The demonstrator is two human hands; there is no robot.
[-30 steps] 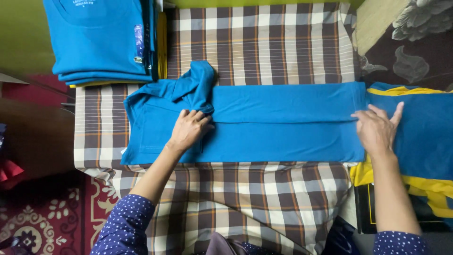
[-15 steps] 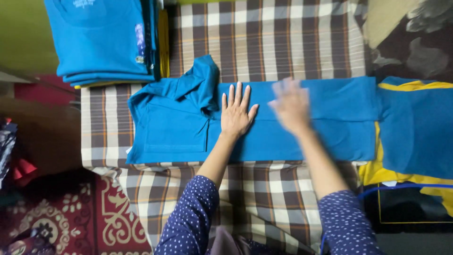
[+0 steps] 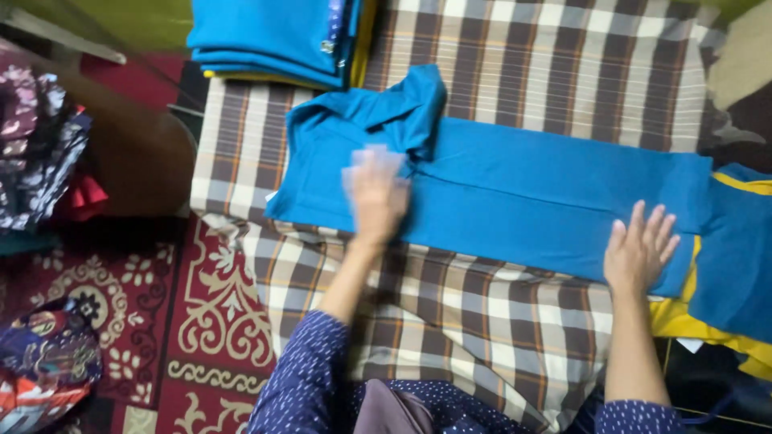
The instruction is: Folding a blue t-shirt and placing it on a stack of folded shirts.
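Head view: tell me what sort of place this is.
Probably a room in a home, used for folding clothes. A brown-and-cream checked cloth covers a low surface, a red patterned carpet lies beside it, and a stack of folded blue shirts sits above the long blue shirt being flattened.

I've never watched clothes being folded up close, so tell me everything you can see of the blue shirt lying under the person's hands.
The blue shirt is plain bright blue, apparently soft knit cloth. It lies flat across a checked brown-and-cream cloth, folded lengthwise into a long band, with a seam-like fold line along its middle. Its collar end, at the left, is bunched and rumpled. The left hand, blurred, presses near the collar; the right hand lies spread on the bottom end. That end meets a blue-and-yellow garment.
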